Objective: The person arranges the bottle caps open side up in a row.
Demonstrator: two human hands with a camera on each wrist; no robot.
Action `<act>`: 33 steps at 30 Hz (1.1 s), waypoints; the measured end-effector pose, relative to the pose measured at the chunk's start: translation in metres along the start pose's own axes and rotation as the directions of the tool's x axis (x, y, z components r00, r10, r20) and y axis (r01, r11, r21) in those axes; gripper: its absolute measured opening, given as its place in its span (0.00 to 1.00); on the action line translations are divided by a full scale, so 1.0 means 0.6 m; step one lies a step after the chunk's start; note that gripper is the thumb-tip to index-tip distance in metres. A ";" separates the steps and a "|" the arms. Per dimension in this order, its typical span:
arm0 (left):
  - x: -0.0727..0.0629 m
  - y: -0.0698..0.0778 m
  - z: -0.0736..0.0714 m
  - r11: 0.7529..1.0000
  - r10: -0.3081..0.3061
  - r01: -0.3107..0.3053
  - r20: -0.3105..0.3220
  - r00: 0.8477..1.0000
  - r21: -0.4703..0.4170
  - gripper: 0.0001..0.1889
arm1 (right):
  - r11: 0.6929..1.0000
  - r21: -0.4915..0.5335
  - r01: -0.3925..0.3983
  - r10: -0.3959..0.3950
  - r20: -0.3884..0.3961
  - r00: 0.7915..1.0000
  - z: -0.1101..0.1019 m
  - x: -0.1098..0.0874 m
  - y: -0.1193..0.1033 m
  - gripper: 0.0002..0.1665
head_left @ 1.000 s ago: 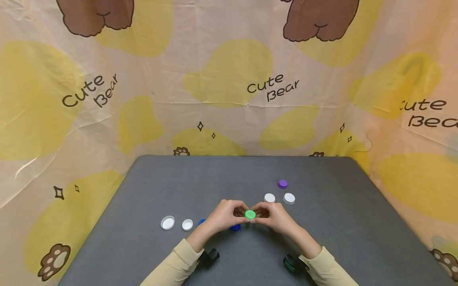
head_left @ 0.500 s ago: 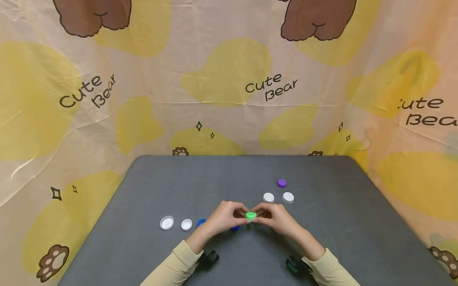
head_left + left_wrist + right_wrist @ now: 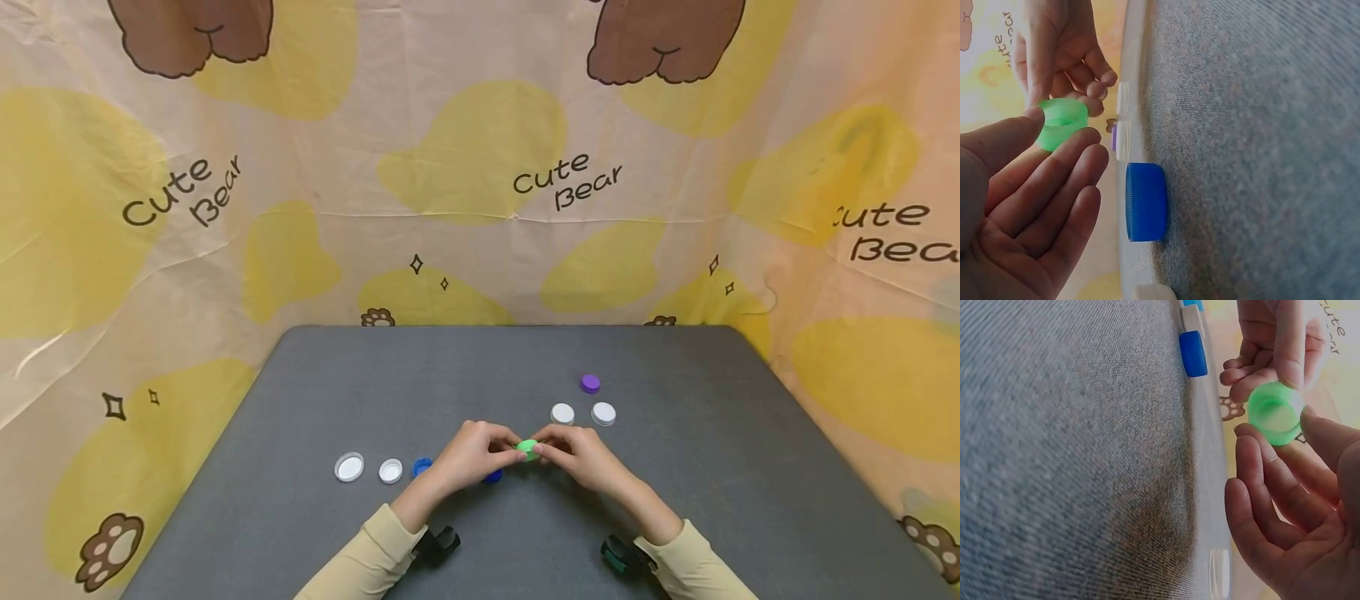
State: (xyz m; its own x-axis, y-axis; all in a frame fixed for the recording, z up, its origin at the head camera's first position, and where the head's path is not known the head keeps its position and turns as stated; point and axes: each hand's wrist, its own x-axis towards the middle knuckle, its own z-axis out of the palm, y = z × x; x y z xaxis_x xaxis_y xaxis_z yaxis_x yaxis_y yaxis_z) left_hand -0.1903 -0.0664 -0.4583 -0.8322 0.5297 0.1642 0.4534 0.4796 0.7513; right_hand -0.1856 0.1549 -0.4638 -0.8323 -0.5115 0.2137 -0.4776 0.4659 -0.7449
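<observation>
A bright green bottle cap (image 3: 527,450) is held up over the table between both hands. My left hand (image 3: 474,452) pinches one side of it with thumb and fingertips, and my right hand (image 3: 576,453) pinches the other. The wrist views show the cap's hollow inside and ribbed rim. Below the left fingers a blue bottle cap (image 3: 1146,202) lies on the table, partly hidden in the head view. Another blue cap (image 3: 422,467) peeks out left of the left wrist.
Two white caps (image 3: 348,467) (image 3: 390,471) lie at the left on the grey table (image 3: 420,375). Beyond the right hand are a white cap (image 3: 562,414), a second white cap (image 3: 603,413) and a purple cap (image 3: 590,383). A printed cloth (image 3: 480,150) hangs behind the table.
Both hands stay in place while the green cap tilts between the fingertips. The thumbs have come up onto its near side. The other caps have not moved.
</observation>
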 end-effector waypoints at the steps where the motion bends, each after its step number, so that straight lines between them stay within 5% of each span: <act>1: 0.001 0.000 0.000 1.000 0.000 0.000 -0.002 1.000 -0.003 0.08 | 1.000 0.003 -0.008 0.008 -0.001 1.000 -0.001 0.000 0.000 0.10; 18: 0.005 -0.003 0.001 0.997 0.082 -0.082 -0.047 0.996 0.010 0.12 | 0.992 0.067 -0.110 0.111 -0.011 0.994 0.005 0.003 -0.006 0.15; 28: 0.006 0.000 0.000 0.996 0.084 -0.084 -0.039 0.996 0.008 0.15 | 0.970 0.149 -0.194 0.194 0.019 0.981 -0.012 0.003 -0.074 0.16; 33: 0.005 -0.002 0.000 0.996 0.083 -0.082 -0.044 0.996 0.022 0.14 | 0.966 0.166 -0.198 0.195 0.034 0.980 -0.009 0.003 -0.073 0.15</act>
State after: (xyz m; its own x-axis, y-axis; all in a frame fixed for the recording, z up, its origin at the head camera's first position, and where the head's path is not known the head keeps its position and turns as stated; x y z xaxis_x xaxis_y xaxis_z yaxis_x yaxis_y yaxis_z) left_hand -0.1934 -0.0652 -0.4589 -0.8051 0.5361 0.2538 0.5269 0.4498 0.7211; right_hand -0.1673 0.1374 -0.4274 -0.8993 -0.4353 0.0426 -0.2500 0.4316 -0.8667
